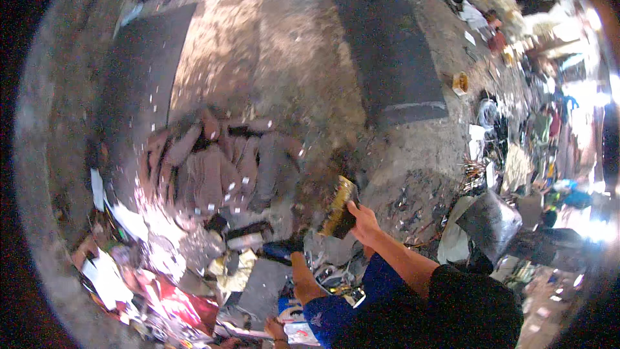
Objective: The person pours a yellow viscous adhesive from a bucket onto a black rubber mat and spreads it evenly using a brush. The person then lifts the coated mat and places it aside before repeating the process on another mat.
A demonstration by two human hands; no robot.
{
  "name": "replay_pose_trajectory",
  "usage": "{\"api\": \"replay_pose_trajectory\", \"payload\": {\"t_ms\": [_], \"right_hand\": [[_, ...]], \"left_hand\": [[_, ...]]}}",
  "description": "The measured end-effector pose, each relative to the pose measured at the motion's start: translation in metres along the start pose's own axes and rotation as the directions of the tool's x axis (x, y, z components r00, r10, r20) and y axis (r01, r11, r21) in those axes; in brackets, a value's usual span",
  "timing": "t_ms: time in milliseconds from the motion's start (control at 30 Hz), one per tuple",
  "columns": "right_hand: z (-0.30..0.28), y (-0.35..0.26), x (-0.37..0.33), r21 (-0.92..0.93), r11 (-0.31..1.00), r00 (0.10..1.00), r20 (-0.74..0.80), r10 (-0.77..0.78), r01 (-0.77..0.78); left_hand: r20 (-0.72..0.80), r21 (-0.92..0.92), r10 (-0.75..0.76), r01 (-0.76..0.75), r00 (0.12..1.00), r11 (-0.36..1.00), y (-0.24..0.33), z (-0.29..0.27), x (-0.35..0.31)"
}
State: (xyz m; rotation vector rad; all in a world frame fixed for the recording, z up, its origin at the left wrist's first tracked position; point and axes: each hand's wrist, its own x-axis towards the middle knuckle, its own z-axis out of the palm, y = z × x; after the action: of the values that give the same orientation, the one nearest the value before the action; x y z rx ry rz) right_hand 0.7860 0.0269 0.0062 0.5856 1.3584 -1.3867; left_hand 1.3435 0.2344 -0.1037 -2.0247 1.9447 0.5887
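Note:
My right hand (364, 225), stretched out in front of me, grips a yellow and dark block-shaped thing (338, 210). Blur hides exactly what it is; the thumb lies along its near side and it tilts above the floor. Low in the picture is my left hand (276, 329), beside a blue and white package (294, 320). Its fingers are small and smeared, so what they do does not show. My bare leg and dark blue shorts (332, 320) are between the two hands.
Dark flat sheets lie on the dirty floor, one at left (139, 71) and one at right (391, 58). Brown-grey pieces (219, 165) are heaped ahead. Shiny red wrapping (187, 307) and scraps are at lower left. A silvery bag (491, 223) and an amber container (460, 84) stand right.

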Motion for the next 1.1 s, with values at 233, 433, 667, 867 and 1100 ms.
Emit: {"api": "replay_pose_trajectory", "payload": {"t_ms": [233,433,667,867,1100], "right_hand": [[-0.255,-0.133,0.016,-0.189,0.943,0.909,-0.270,-0.318,0.273],[-0.262,-0.306,-0.070,0.283,0.906,0.850,-0.509,-0.136,0.315],[-0.306,-0.396,-0.015,0.563,0.673,0.829,-0.542,-0.137,0.480],[-0.326,-0.488,0.080,0.496,0.650,0.697,-0.714,-0.072,0.576],[-0.284,-0.731,0.155,0.500,0.691,0.742,-0.665,-0.080,0.522]], "left_hand": [[0.224,-0.825,-0.005,0.192,0.975,0.531,0.206,-0.114,0.109],[0.117,-0.627,0.147,-0.042,0.982,0.778,0.510,-0.250,0.176],[0.339,-0.677,0.318,-0.005,0.885,0.736,0.670,-0.238,0.287],[0.484,-0.677,0.241,0.186,0.841,0.712,0.876,-0.253,0.390],[0.231,-0.782,0.437,-0.101,0.869,0.615,1.161,-0.330,0.425]]}}
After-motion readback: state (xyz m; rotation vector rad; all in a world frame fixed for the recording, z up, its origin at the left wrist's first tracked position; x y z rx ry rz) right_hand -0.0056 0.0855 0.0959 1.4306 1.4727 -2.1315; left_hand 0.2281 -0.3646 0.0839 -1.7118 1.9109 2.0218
